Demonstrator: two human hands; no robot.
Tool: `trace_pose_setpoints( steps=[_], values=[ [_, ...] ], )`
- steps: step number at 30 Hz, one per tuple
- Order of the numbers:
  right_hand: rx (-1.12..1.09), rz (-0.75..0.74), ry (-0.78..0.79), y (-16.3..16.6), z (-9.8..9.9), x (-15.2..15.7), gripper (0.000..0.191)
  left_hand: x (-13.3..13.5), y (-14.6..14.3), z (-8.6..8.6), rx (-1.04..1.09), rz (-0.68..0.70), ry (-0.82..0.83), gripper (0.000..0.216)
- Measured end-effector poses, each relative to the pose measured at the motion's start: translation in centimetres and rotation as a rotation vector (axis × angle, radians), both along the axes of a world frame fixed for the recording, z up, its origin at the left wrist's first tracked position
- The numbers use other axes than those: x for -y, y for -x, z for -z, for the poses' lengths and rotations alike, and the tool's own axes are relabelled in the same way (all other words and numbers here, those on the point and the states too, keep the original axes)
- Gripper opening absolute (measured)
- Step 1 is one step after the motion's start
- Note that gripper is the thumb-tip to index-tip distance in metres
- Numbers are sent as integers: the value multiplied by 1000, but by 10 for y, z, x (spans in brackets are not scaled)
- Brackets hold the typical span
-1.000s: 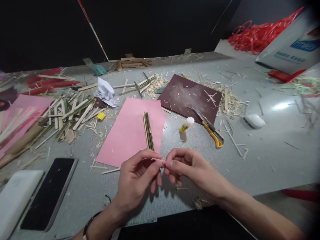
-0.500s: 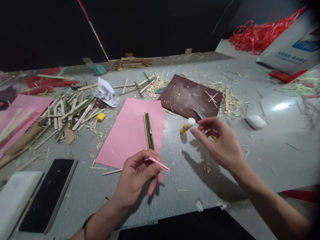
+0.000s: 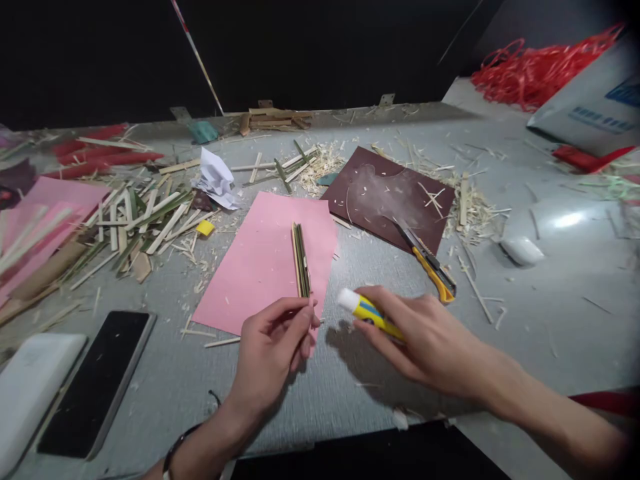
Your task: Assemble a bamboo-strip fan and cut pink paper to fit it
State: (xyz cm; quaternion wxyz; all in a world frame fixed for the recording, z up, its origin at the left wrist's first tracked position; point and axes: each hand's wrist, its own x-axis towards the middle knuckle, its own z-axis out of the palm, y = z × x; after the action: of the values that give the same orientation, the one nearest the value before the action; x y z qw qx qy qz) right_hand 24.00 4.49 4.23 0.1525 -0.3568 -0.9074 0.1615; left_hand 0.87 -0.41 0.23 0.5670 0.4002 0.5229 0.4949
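My left hand (image 3: 277, 337) pinches a narrow strip of pink paper (image 3: 313, 343), seen nearly edge-on and partly behind the fingers. In my right hand (image 3: 425, 337) is a yellow glue stick (image 3: 376, 316), its white cap on and pointing left toward the strip; the two are apart. Just beyond my left hand, a bundle of thin bamboo sticks (image 3: 302, 260) lies on a pink sheet (image 3: 250, 267). A utility knife with a yellow handle (image 3: 434, 273) rests past my right hand, its front end over a dark brown board (image 3: 385, 193).
A black phone (image 3: 97, 383) and a white power bank (image 3: 37, 393) lie at near left. Bamboo strips (image 3: 150, 223), crumpled white paper (image 3: 217, 179) and a yellow piece (image 3: 205, 228) sit behind them. Shavings litter the table. A white object (image 3: 523, 251) and red plastic ribbon (image 3: 537, 75) are at right.
My right hand has picked up the glue stick from the table and brought it nearer my left hand. My left hand has turned the pink strip from slanted to nearly upright in view.
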Motion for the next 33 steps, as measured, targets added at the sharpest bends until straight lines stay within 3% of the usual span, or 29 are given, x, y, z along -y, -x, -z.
trace_pose_setpoints(
  steps=[5,13,21,33],
  values=[
    [-1,10,-18,12,3,19,34,3,-2,0,-174,-23,-147,13],
    [-23,40,65,18,3,18,36,6,-3,1,-308,41,-313,25],
    [-63,55,18,20,3,16,34,8,1,-8,-35,147,-197,29],
    [-93,32,29,19,3,24,33,9,2,-6,-83,202,-218,34]
  ],
)
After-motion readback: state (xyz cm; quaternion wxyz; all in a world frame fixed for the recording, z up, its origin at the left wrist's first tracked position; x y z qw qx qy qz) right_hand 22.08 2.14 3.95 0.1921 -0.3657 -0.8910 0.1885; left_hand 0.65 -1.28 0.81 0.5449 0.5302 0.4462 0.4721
